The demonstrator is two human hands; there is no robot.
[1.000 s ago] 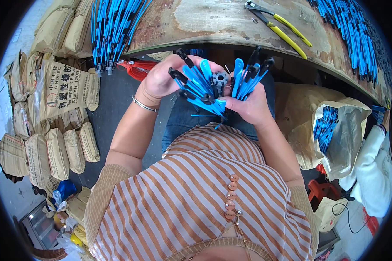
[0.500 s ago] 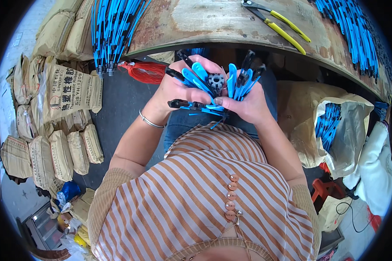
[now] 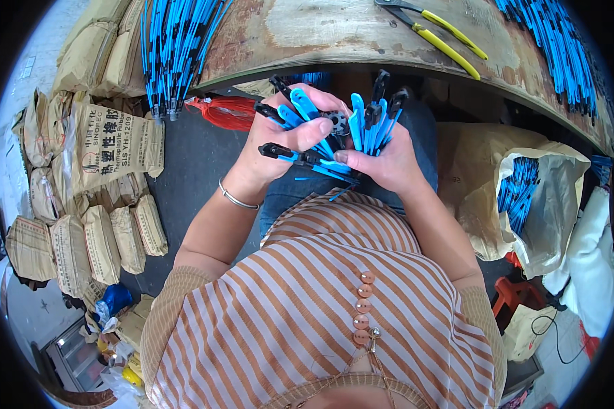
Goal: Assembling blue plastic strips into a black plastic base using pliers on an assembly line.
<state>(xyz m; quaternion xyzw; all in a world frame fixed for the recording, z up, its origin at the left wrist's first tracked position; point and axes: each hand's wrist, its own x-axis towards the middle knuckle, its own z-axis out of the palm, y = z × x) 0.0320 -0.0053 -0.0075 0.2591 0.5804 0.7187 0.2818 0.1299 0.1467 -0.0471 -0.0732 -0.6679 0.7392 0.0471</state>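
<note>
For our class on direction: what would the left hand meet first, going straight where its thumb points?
Likely the dark notched part, ahead of the left hand; depth is unclear, they may touch.

Wide fisheye view from the person's head, looking steeply down over the striped shirt (image 3: 300, 286), hands (image 3: 271, 151) at close range, just short of the near edge of the tabletop (image 3: 320, 34), that edge bowed across the upper part, dark round rim.
</note>
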